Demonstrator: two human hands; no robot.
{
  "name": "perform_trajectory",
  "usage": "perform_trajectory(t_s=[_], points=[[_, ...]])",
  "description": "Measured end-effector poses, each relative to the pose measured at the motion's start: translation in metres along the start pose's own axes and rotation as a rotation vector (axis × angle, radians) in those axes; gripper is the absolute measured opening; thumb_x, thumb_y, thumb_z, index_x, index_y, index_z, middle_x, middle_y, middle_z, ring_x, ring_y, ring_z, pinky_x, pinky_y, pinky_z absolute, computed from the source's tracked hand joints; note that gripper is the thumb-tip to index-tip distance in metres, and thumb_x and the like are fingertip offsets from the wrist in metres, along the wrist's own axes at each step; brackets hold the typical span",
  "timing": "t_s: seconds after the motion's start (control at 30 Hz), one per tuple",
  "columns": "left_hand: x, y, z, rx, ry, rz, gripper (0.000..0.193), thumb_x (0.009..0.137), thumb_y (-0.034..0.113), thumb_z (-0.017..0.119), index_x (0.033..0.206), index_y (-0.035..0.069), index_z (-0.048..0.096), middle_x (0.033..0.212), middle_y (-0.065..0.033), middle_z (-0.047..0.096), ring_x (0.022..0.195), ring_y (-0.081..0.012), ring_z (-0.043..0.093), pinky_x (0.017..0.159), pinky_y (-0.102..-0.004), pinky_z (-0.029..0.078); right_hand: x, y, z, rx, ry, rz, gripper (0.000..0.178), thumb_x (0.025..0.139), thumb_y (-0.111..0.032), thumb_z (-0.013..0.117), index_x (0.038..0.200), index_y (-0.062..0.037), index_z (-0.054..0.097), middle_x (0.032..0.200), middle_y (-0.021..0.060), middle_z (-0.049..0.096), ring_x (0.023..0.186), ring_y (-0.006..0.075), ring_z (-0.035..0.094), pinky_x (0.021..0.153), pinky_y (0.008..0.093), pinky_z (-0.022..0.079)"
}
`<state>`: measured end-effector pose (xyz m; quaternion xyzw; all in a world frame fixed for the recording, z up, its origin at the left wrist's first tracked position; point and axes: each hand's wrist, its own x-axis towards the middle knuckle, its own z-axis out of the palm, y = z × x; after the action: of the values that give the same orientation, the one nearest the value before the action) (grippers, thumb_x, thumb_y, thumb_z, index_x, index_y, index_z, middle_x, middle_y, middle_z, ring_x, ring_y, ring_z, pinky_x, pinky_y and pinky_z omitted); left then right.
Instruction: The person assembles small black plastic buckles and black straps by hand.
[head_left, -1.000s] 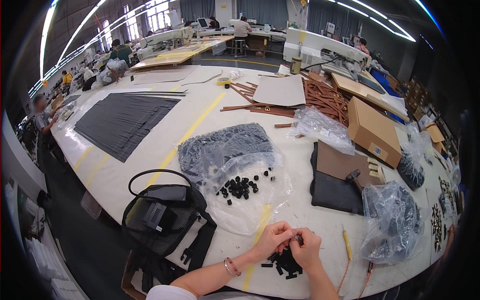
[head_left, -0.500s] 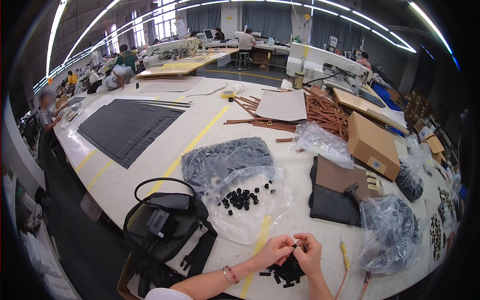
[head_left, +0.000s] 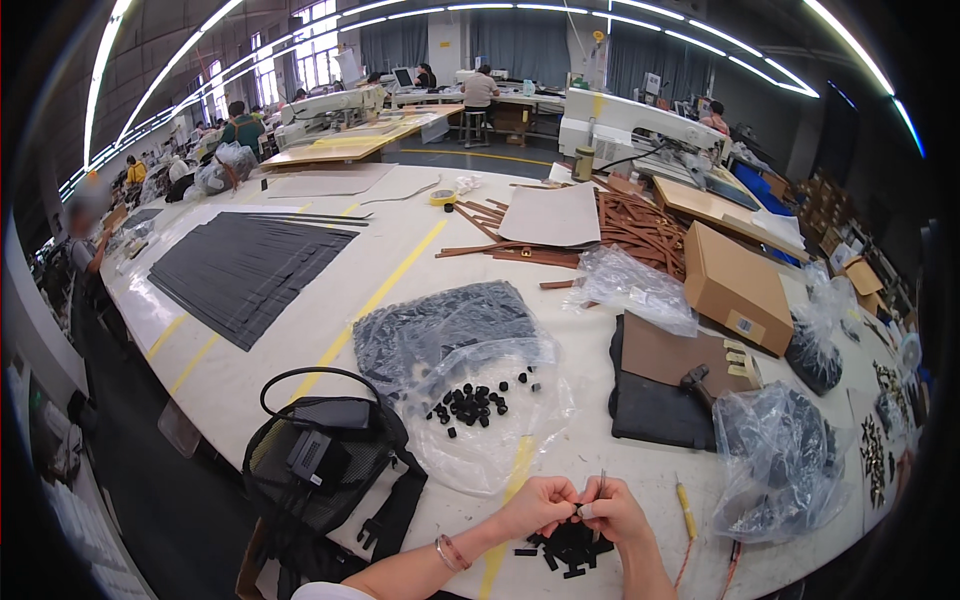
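Both my hands meet at the near edge of the table. My left hand [head_left: 541, 507] is closed, its fingertips pinching a small black piece [head_left: 577, 512] that my right thumb also touches. In my right hand [head_left: 618, 512], also closed, a thin metal tool [head_left: 602, 482] stands upright between the fingers; its exact kind is unclear. Right below the hands lies a pile of short black strip pieces [head_left: 571, 552]. Farther off, small black knob-like parts [head_left: 470, 405] are scattered on a clear plastic bag [head_left: 470, 462], which holds many more dark parts.
A black mesh bag [head_left: 292, 450] with a looped handle stands to the left. At right are a yellow-handled tool [head_left: 686, 512], a filled clear bag [head_left: 775, 465], dark flat pieces [head_left: 655, 405] and a cardboard box [head_left: 737, 285]. Brown straps [head_left: 645, 235] and black strips [head_left: 250, 270] lie farther back.
A thin metal tool now shows upright in my right hand. Both hands remain together over the pile, shifted slightly. The whole view has moved a little.
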<state>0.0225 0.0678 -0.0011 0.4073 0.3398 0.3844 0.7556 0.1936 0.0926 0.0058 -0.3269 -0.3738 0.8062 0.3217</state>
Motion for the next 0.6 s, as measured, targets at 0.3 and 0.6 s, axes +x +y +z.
perform_trajectory(t_s=[0.3, 0.6], points=[[0.009, -0.019, 0.01, 1.074, 0.443, 0.899, 0.006, 0.072, 0.003, 0.053, 0.07, 0.001, 0.047, 0.054, -0.0063, 0.049, 0.045, -0.0091, 0.05, 0.041, -0.0271, 0.04, -0.007, 0.011, 0.022, -0.951, 0.47, -0.508, 0.006, 0.071, -0.004, 0.057, 0.072, 0.0016, 0.055, 0.052, 0.0009, 0.052, 0.046, 0.004, 0.045, 0.042, 0.0196, 0.032], [0.007, 0.004, -0.003, -0.303, 0.234, 0.087, 0.01, 0.077, 0.0, 0.046, 0.085, -0.001, 0.052, 0.062, -0.0066, 0.054, 0.04, -0.0081, 0.046, 0.036, -0.0175, 0.034, -0.006, -0.013, 0.018, -0.511, 0.073, -0.039, 0.015, 0.088, -0.018, 0.043, 0.087, -0.003, 0.047, 0.059, -0.0002, 0.047, 0.047, 0.0039, 0.039, 0.041, 0.0175, 0.031]])
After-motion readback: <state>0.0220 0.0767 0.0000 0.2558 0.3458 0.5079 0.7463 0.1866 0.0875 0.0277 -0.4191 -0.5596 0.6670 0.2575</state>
